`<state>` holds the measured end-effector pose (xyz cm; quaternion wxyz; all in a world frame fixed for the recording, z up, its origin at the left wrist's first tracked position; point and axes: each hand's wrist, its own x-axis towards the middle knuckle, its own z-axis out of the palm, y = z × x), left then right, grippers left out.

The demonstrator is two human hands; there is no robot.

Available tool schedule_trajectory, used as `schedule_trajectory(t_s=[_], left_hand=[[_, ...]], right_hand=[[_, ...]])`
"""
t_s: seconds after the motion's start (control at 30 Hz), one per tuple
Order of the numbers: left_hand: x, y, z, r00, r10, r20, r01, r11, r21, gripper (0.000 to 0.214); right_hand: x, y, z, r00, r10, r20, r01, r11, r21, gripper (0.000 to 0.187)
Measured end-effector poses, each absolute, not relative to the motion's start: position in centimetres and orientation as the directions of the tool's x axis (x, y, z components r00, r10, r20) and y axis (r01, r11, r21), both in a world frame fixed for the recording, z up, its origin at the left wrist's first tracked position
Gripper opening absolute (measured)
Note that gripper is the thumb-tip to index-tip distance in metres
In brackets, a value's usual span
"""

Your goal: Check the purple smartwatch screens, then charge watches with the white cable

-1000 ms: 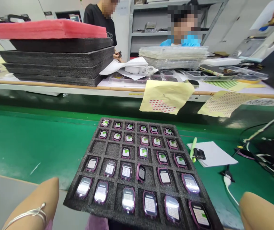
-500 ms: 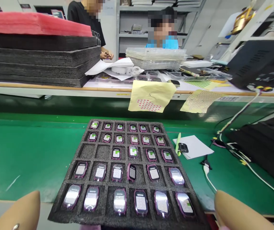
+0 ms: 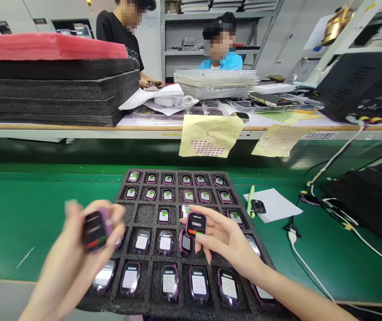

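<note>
L hand (image 3: 74,243) w/ blurry watch (image 3: 95,232) | R hand (image 3: 226,234) w/ 2nd watch (image 3: 196,223) | tray (image 3: 146,214) blw

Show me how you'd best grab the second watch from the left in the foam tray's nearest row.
Probably from above, pinching the watch by its purple side edges: it lies face up, boxed in by the foam tray, which would hinder coming from the side.
</note>
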<state>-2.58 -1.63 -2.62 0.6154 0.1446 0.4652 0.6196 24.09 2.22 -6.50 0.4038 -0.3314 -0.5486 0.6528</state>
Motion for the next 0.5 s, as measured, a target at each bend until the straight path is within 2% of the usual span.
schedule_trajectory(t_s=[0.1, 0.17, 0.33, 0.5], left_hand=[[-1.0, 1.4, -4.8, 0.119, 0.936, -0.331, -0.521, 0.343, 0.782, 0.025], [-0.4, 2.3, -6.3, 0.198, 0.927, -0.318, -0.457, 0.374, 0.807, 0.024], [0.5, 1.7, -7.2, 0.299, 0.928, -0.224, -0.323, 0.319, 0.891, 0.045], [1.6, 1.1, -6.5, 0.312, 0.944, -0.109, -0.237, 0.188, 0.953, 0.042]], right_hand=[[24.3, 1.8, -6.8, -0.476, 0.879, 0.018, -0.143, -0.057, -0.988, 0.047], [24.4, 1.9, -6.8, -0.474, 0.881, 0.017, -0.118, -0.044, -0.992, 0.045], [24.3, 2.3, -6.9, -0.467, 0.884, 0.034, -0.094, -0.011, -0.996, 0.043], [24.1, 2.2, -6.6, -0.456, 0.889, 0.037, -0.092, -0.005, -0.996, 0.042]])
